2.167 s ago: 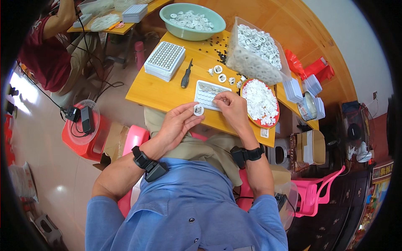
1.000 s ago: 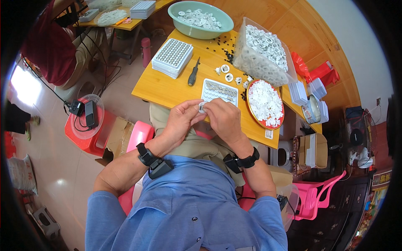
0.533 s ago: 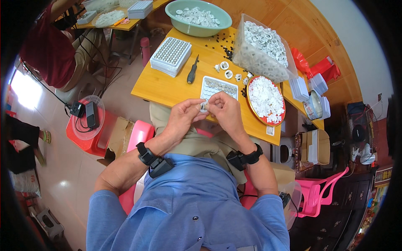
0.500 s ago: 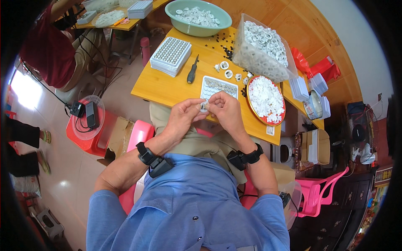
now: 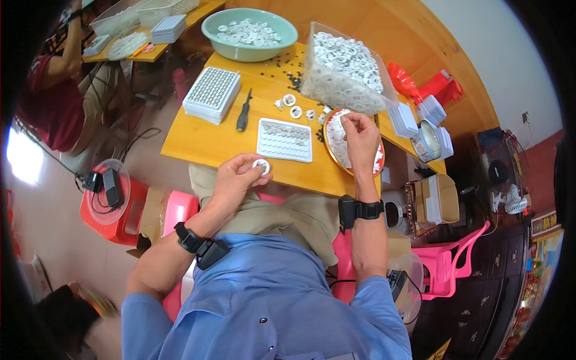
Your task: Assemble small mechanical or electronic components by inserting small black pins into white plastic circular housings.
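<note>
- Standing beyond the fingers of the left hand (image 5: 234, 178), the tray stack (image 5: 201, 113) is occupying the bench's (image 5: 192, 141) left side, probably keeping filled trays aside.
- Gripping a white round part (image 5: 260, 166) near the bench's front edge, the left fingers are closing on its rim, likely to keep its face exposed.
- Lying beyond those fingers, the screwdriver (image 5: 243, 114) is apparently staying handy; the green basin (image 5: 249, 54) is sitting much farther out.
- Resting between both hands' fingers, the white tray (image 5: 285, 158) is carrying silver pieces (image 5: 284, 129), seemingly central to suit either hand.
- Cluttering the space beyond it are loose white parts (image 5: 296, 112) and black bits (image 5: 294, 80).
- Looming past the right fingers, the clear bin (image 5: 327, 87) is blocking the way outward.
- Hovering over the red-rimmed plate (image 5: 378, 161), the right hand (image 5: 362, 139) is bringing thumb and index close together; whether they are pinching a white piece, I cannot tell.
- Standing right of those fingers, spare trays (image 5: 402, 122) are waiting.
</note>
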Demonstrator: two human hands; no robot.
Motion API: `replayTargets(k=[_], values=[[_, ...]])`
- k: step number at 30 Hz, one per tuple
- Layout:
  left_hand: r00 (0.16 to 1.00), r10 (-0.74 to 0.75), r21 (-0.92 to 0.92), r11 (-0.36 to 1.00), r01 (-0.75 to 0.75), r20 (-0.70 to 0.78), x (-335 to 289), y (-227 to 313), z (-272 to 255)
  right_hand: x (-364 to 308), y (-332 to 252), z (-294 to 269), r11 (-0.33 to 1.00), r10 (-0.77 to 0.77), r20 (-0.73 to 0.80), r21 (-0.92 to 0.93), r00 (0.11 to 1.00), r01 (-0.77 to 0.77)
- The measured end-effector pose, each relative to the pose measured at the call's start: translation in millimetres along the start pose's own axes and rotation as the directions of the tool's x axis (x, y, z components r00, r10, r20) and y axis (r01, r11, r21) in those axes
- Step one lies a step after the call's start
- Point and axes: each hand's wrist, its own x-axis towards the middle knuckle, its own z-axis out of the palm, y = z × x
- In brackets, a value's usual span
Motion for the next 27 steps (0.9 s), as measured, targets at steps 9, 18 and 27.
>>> replayTargets(k=[9,18,27], values=[[0.999,-0.019,0.044,0.999,0.021,-0.044,1,-3,-1,22,32,-49,0.845,0.28,0.407,-0.534,0.869,-0.023],[1.0,-0.018,-0.249,0.968,0.023,0.021,3,-3,-5,19,35,-40,0.815,0.272,0.425,-0.579,0.864,0.028],[0.998,-0.041,-0.329,0.943,0.051,0.037,-1,1,-7,17,23,-31,0.992,0.12,0.378,-0.089,0.918,-0.093]])
